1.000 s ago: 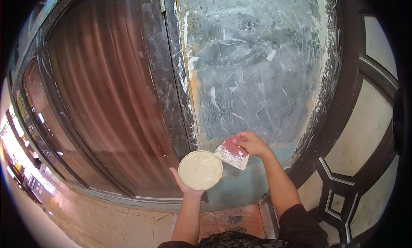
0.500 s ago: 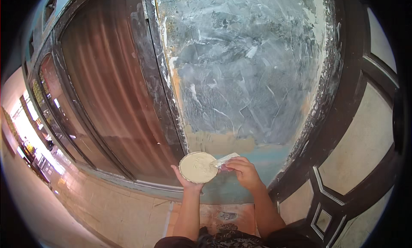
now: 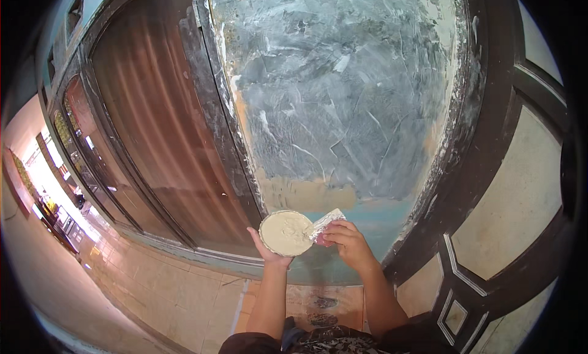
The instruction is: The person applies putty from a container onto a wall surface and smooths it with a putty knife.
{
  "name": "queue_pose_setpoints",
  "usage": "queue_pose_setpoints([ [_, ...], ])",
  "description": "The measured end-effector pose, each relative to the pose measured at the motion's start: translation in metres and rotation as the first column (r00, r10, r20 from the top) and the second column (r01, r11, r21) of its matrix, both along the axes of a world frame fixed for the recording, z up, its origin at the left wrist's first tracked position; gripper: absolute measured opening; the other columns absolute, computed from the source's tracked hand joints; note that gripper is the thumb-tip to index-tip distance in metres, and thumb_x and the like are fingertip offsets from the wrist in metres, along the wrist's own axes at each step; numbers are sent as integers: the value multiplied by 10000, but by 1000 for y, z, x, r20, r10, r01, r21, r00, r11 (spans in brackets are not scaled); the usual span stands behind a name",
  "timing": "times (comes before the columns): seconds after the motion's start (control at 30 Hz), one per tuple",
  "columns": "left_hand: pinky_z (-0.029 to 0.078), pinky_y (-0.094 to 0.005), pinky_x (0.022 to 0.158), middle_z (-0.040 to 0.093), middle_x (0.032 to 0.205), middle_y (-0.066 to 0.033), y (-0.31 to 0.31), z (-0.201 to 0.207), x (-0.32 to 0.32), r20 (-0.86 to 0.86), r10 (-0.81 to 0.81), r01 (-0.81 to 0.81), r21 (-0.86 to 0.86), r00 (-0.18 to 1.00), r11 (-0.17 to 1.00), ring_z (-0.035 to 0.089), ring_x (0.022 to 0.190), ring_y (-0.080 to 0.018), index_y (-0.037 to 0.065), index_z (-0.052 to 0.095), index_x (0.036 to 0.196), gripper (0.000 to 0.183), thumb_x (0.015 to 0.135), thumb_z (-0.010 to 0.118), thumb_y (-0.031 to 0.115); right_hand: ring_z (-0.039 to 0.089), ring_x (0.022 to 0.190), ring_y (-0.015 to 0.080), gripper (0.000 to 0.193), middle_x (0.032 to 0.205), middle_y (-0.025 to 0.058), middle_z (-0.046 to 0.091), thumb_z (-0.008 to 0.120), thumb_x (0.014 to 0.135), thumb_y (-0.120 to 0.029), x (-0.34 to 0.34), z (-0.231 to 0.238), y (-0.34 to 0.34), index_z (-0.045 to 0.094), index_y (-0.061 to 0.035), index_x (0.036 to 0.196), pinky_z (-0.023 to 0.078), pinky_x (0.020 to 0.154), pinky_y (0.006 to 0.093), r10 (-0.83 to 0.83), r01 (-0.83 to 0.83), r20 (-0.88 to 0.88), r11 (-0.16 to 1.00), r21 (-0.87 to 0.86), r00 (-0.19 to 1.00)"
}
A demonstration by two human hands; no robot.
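Observation:
My left hand (image 3: pixel 274 256) supports a round, shallow container (image 3: pixel 262 239) from below, its thumb along the left rim. Pale cream paste (image 3: pixel 283 233) fills the container, with a rough, stirred patch on its right side. In my right hand (image 3: pixel 347 241) is a putty knife (image 3: pixel 329 222) with a paste-smeared blade, gripped between thumb and fingers. One corner of the blade touches the paste at the container's right edge. Behind both hands stands a wall panel (image 3: pixel 331 109) smeared with grey and white filler, with a beige band (image 3: pixel 309 193) low on it and blue-green paint beneath.
On the left is a dark-framed window (image 3: pixel 153 121) with a reddish-brown curtain behind glass. A dark wooden door (image 3: pixel 490 188) with pale panels stands at the right. Tiled floor (image 3: pixel 177 293) runs off to a bright opening at far left. A stained sheet (image 3: pixel 306 296) lies below my hands.
The putty knife has tilted, showing more of its broad blade face, and its corner stays at the paste. Both hands and the container have shifted slightly up in view.

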State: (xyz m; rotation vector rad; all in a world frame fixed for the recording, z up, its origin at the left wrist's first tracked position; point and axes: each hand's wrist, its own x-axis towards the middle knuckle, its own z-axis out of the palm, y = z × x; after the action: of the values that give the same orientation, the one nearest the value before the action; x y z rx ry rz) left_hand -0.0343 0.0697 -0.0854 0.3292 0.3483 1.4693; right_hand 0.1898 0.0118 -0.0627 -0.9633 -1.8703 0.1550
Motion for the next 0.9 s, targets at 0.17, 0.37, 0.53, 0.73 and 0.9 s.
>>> queue_pose_setpoints([
  [0.17, 480, -540, 1091, 593, 1448, -171, 1, -8, 8, 28, -48, 46, 63, 998, 997, 581, 1300, -382, 39, 561, 1430, 995, 926, 337, 867, 611, 1235, 332, 443, 1131, 94, 753, 585, 702, 197, 6, 3, -5, 786, -35, 1022, 504, 1060, 407, 11, -11, -37, 1000, -4, 999],
  [0.37, 482, -530, 1090, 597, 1445, -174, -1, -5, 14, 3, -27, 27, 18, 1000, 999, 588, 1293, -379, 34, 566, 1426, 992, 928, 344, 863, 620, 1219, 330, 419, 1114, 96, 756, 598, 711, 190, 9, 5, -8, 785, -31, 1014, 505, 1059, 408, 36, -35, -42, 999, 8, 998],
  [0.53, 483, -531, 1088, 599, 1440, -182, -1, -11, 17, 24, -49, 48, 52, 999, 998, 590, 1289, -382, 32, 568, 1423, 996, 925, 347, 865, 624, 1216, 332, 394, 1099, 98, 759, 607, 730, 178, 12, 6, -9, 788, -33, 1009, 509, 1054, 405, 44, -44, -40, 999, 24, 998],
  [0.73, 481, -538, 1083, 601, 1437, -179, -1, -18, 20, 35, -57, 55, 45, 998, 997, 590, 1285, -388, 43, 572, 1419, 974, 931, 350, 857, 631, 1214, 315, 379, 1097, 102, 761, 623, 749, 169, 13, 7, -11, 800, -41, 1010, 519, 1042, 396, 51, -52, -37, 999, -9, 998],
  [0.9, 477, -548, 1084, 605, 1429, -175, -3, -18, 21, 22, -61, 60, 39, 998, 997, 588, 1284, -387, 50, 575, 1415, 980, 918, 364, 867, 634, 1208, 310, 372, 1090, 100, 762, 628, 752, 167, 18, 7, -13, 803, -41, 1007, 524, 1033, 392, 28, -28, -30, 999, -23, 999],
])
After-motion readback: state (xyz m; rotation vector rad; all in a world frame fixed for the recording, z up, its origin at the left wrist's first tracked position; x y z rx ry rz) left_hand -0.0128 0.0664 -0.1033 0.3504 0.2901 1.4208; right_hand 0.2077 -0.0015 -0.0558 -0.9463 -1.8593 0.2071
